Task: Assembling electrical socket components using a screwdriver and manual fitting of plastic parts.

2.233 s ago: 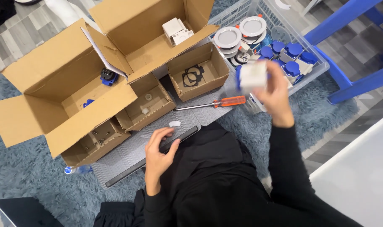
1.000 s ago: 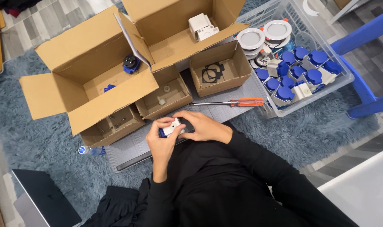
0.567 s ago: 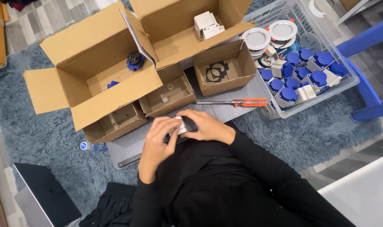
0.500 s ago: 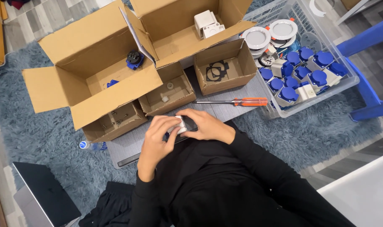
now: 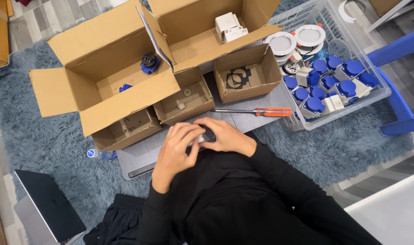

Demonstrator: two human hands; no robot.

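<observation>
Since 1 s ago: left hand (image 5: 177,144) now wraps over small white-and-dark plastic part (image 5: 203,135); right hand (image 5: 225,135) pinches it. Orange-handled screwdriver (image 5: 257,111) untouched; 2-handed fitting underway.

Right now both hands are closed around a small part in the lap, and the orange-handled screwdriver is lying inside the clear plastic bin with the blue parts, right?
Not quite. The screwdriver lies on the grey board, beside the clear bin, not inside it; the head view shows this. Left hand and right hand do close around a small part.
</observation>
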